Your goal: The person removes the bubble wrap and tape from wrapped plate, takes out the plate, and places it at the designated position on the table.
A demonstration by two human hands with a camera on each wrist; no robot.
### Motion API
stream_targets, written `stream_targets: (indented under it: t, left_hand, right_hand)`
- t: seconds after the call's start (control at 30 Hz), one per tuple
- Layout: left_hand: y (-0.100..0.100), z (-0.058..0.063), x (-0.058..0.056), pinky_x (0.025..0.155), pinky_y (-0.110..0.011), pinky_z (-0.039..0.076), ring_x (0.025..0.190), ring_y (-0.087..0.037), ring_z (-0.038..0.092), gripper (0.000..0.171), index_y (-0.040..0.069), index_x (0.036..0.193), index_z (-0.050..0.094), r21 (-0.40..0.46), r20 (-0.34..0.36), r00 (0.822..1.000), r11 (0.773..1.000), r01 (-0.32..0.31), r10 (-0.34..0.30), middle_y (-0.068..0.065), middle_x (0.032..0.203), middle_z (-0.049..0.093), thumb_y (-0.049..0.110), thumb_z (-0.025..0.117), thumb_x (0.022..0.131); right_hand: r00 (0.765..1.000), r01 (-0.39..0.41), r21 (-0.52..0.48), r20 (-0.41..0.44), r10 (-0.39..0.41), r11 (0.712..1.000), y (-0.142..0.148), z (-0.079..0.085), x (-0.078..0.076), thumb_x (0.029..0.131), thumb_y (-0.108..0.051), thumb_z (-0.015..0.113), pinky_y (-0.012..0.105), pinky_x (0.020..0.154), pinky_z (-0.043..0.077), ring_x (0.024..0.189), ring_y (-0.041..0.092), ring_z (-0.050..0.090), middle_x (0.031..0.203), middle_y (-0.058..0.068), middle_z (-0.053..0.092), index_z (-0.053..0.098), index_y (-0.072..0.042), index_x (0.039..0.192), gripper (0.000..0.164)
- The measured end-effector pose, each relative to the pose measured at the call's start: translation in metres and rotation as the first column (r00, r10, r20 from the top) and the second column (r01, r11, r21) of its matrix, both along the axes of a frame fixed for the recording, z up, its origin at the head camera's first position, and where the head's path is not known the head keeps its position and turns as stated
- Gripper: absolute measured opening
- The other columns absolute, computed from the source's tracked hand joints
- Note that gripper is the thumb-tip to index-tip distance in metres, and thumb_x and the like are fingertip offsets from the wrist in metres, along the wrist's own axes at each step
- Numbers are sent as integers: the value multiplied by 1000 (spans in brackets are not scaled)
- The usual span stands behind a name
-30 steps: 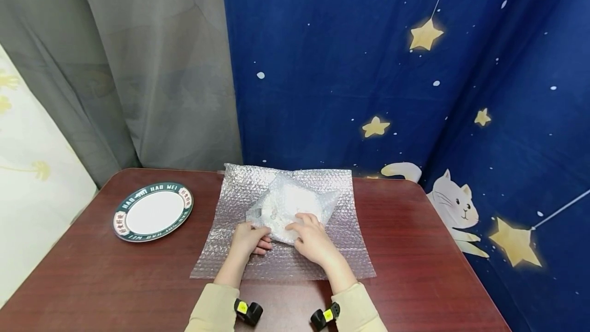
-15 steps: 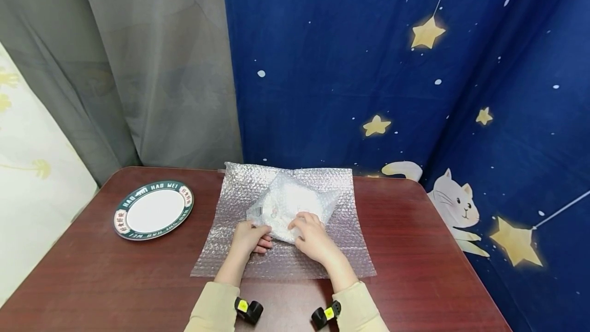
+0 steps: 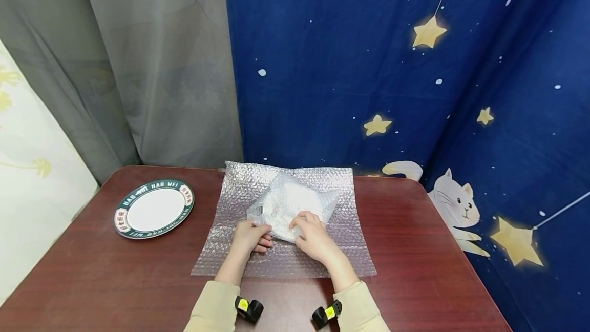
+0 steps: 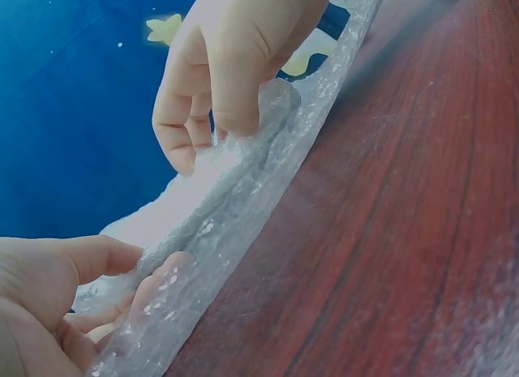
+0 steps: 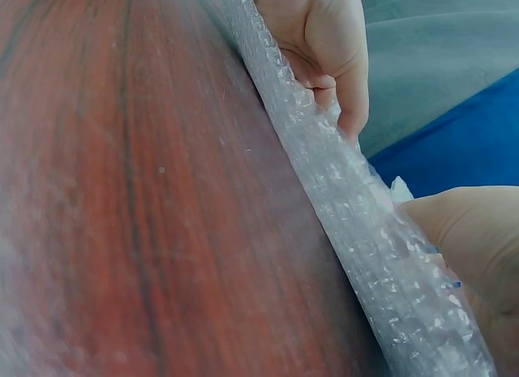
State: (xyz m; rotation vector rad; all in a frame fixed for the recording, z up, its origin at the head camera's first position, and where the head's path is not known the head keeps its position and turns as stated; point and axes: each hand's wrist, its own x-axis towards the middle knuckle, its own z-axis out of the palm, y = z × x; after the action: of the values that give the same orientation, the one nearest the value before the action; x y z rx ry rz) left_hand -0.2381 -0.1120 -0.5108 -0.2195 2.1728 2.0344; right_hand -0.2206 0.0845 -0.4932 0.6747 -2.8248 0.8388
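A bubble-wrapped packet [image 3: 288, 204] with a pale, roundish thing inside lies on a larger sheet of bubble wrap [image 3: 295, 268]. Folded wrap hides what is inside. At the packet's near left edge, my left hand [image 3: 250, 237] has its thumb on top and its fingers underneath, pinching it. Bent fingers of my right hand [image 3: 314, 237] rest with their tips on the packet's near right part. The left wrist view shows the right thumb close to the packet's near edge [image 4: 215, 203]. In the right wrist view, the bubble wrap partly covers both hands.
A plate [image 3: 154, 210] with a green lettered rim and white middle sits on the left of the reddish-brown wooden table [image 3: 410, 250]. Behind the table hang a grey curtain [image 3: 170, 91] and a blue star-patterned curtain [image 3: 313, 91].
The right fingers have drawn slightly closer together on the packet. The left hand keeps its place, and the packet and sheet lie as before.
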Motion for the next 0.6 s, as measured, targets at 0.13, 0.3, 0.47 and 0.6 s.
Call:
stream_targets:
  t: [0.13, 0.3, 0.47, 0.6]
  left_hand:
    - [1, 1, 1, 42, -28, 53, 48, -19, 65, 19, -10, 93, 55, 8, -2, 1000, 1000, 4, -4, -13, 62, 65, 6, 63, 86]
    - [1, 1, 0, 42, -28, 53, 49, -19, 65, 19, -11, 94, 54, 13, -2, 1000, 1000, 5, -5, -12, 62, 65, 5, 63, 86]
    - [0, -1, -1, 42, -28, 53, 49, -19, 65, 20, -10, 94, 54, 12, -2, 1000, 1000, 5, -5, -12, 62, 65, 6, 63, 86]
    - [0, -1, -1, 42, -28, 53, 48, -19, 65, 20, -10, 95, 54, 8, -1, 1000, 1000, 3, -3, -12, 62, 65, 6, 63, 86]
  right_hand:
    - [1000, 2, -2, 1, -2, 1000, 1, 0, 0, 77, -2, 62, 50, 94, 35, 117, 33, 43, 118, 8, 49, 61, -14, 101, 27]
    - [1000, 1, -12, -7, -1, 1000, 1, 0, 0, 76, -2, 62, 49, 92, 37, 113, 31, 46, 116, 7, 49, 60, -14, 100, 27]
    - [1000, 3, -12, -14, -3, 1000, 0, 0, 0, 76, -1, 63, 47, 88, 37, 108, 28, 48, 113, 7, 48, 59, -14, 97, 26]
    - [1000, 5, -11, -11, -5, 1000, 0, 0, 0, 76, -1, 63, 45, 87, 38, 105, 27, 48, 111, 6, 47, 58, -14, 96, 25]
